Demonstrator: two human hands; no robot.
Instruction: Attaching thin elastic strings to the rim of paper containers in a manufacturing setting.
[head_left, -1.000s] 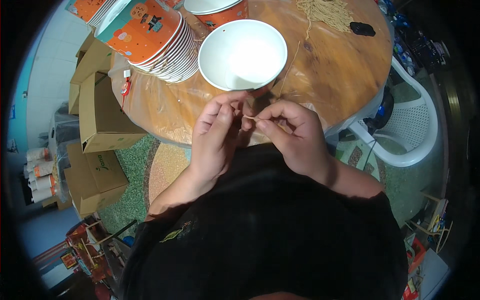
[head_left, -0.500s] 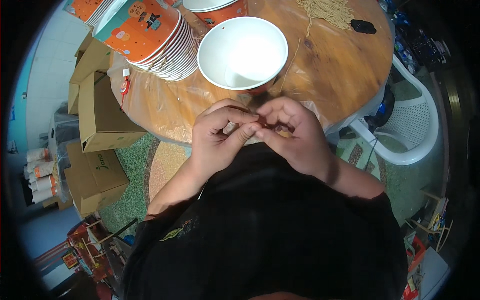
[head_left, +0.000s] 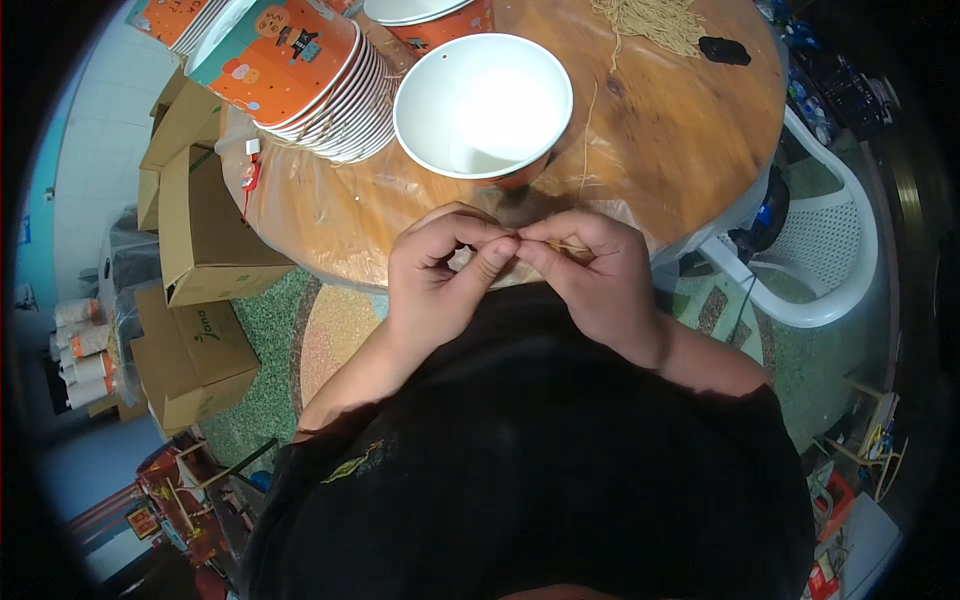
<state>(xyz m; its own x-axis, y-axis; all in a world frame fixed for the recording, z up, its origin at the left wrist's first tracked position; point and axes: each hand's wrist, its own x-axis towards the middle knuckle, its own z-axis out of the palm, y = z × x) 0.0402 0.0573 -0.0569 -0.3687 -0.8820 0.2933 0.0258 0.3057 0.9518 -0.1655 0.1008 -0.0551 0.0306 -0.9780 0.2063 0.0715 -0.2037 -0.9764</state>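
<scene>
In front of me, at the table's near edge, both hands meet fingertip to fingertip. My left hand is closed, its thumb and index finger pinched together against the right fingertips. My right hand also pinches, with a thin tan string running over the table down to it. The bit between the fingertips is mostly hidden. Just beyond stands a white-lined paper bucket, orange outside, with a small hole near its far rim. A bundle of tan strings lies at the far right.
A tall leaning stack of orange paper buckets is at the left, with more buckets behind. Plastic film covers the round wooden table. Cardboard boxes stand left; a white plastic chair is at right. A black object lies beside the strings.
My right fingers have straightened into a tighter pinch against the left fingertips. The loose string on the table has shifted and now hangs straighter toward my right hand.
</scene>
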